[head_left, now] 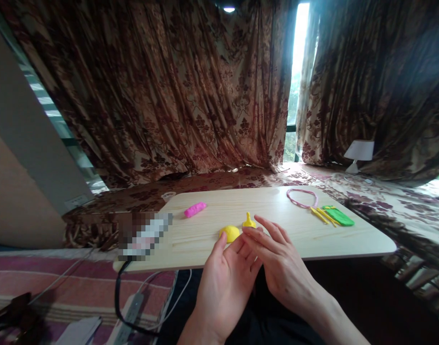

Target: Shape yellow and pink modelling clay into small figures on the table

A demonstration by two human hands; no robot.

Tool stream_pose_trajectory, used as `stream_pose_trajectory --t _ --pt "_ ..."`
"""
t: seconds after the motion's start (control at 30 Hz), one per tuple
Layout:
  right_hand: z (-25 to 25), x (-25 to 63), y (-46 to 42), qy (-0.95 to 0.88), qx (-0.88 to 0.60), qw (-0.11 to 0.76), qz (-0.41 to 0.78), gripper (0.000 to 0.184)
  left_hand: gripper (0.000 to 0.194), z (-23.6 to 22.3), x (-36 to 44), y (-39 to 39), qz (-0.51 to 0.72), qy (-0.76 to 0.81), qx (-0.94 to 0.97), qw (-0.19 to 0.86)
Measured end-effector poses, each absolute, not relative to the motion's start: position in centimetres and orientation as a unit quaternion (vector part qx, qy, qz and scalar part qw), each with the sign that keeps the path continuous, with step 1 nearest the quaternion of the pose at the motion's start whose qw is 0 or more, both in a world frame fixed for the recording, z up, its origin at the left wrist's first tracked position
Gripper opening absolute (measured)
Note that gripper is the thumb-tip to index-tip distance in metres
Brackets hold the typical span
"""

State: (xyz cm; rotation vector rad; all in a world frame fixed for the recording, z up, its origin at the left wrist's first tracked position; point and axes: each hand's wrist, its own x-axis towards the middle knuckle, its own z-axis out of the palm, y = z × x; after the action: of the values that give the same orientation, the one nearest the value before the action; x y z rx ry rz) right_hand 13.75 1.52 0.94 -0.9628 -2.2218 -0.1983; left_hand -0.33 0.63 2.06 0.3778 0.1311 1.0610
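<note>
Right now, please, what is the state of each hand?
Left hand: open, palm up.
Right hand: open, fingers over the left's; anything between them cannot be told.

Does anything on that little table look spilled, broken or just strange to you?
Nothing on the table looks spilled or broken. The one odd thing is a blocky, pixelated patch at its left edge, which hides what is there. The yellow lump, partly behind the left hand, shows no visible damage.

The yellow dome [231, 234] sat by the left thumb [219, 245]; the broad-based yellow peg [248, 221] stood upright beyond the fingers [262, 240].
</note>
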Motion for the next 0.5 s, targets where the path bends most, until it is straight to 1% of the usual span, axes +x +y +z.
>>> stream_pose_trajectory --t 0.17,0.33,0.5 --pt "1.13 13.67 1.45 -0.842 -0.39 0.367 -0.073 0.055 0.04 2.13 -0.59 0.75 0.508 0.064 0.18 0.84" --pt "1.3 13.26 1.36 -0.866 -0.352 0.35 -0.061 0.055 0.037 2.1 -0.93 0.96 0.521 0.061 0.165 0.835" --pt "1.35 13.22 1.33 -0.855 -0.368 0.36 -0.059 0.059 0.038 2.11 -1.1 1.07 0.522 0.058 0.169 0.834"
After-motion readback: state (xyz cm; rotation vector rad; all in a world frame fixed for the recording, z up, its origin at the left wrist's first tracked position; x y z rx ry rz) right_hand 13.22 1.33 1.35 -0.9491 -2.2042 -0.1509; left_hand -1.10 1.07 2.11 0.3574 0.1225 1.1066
